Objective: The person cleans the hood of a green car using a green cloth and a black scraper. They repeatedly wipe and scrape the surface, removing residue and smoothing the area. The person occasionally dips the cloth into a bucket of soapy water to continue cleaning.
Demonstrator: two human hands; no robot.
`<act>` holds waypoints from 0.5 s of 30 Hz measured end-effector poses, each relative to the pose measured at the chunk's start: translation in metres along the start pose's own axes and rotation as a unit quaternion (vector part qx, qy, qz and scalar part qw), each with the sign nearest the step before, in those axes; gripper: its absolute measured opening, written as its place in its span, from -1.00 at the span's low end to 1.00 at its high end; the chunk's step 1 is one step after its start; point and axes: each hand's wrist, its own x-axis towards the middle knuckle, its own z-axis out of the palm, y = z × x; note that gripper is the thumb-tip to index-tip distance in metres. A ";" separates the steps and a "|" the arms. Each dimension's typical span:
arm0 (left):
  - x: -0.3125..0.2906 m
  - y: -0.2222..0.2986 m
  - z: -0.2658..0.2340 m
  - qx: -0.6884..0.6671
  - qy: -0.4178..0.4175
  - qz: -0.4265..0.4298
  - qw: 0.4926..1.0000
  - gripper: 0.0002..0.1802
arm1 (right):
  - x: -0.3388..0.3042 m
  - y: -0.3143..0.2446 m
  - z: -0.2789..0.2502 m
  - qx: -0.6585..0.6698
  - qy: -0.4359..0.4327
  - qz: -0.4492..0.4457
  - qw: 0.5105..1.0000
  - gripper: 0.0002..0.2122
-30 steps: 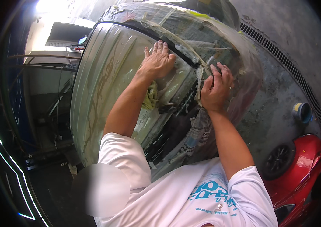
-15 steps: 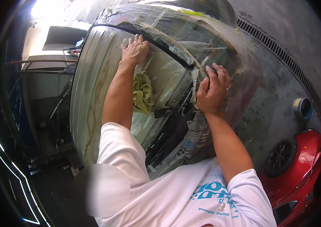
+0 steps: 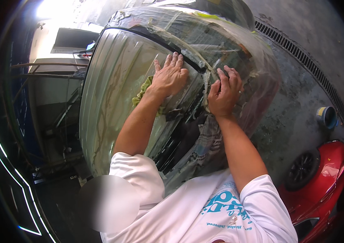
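Observation:
A ribbed car roof panel (image 3: 113, 69), pale grey-green, wet-looking and streaked, fills the middle of the view. My left hand (image 3: 169, 77) lies flat on it near its dark far edge, whitish smears on the spread fingertips; anything beneath the palm is hidden. Beside that wrist is a crumpled yellow-green cloth (image 3: 141, 92), partly covered by the forearm. My right hand (image 3: 224, 95) rests, fingers apart and slightly bent, on the taped border of the masking film (image 3: 257, 91), wearing a ring and holding nothing visible.
Masking paper (image 3: 206, 146) hangs along the car's near side. To the right stand a blue bucket (image 3: 326, 117) and a red car (image 3: 326, 174), with a floor drain grate (image 3: 301, 56) beyond. Metal bars (image 3: 46, 75) and light strips (image 3: 11, 178) lie left.
My left hand has slid right and nearer across the roof panel, its forearm now covering more of the cloth. My right hand stays at nearly the same place. The view has shifted slightly.

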 end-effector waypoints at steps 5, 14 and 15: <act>-0.035 0.029 0.010 -0.025 -0.001 0.045 0.999 -0.17 | 0.001 0.002 0.000 0.000 0.013 -0.008 1.000 -0.67; -0.002 -0.010 0.015 -0.055 0.114 -0.030 0.992 -0.18 | 0.000 0.003 -0.001 0.008 0.005 -0.004 1.000 -0.67; 0.005 -0.016 0.014 -0.058 0.102 -0.046 0.992 -0.17 | -0.001 0.001 -0.001 0.010 0.003 -0.003 1.000 -0.67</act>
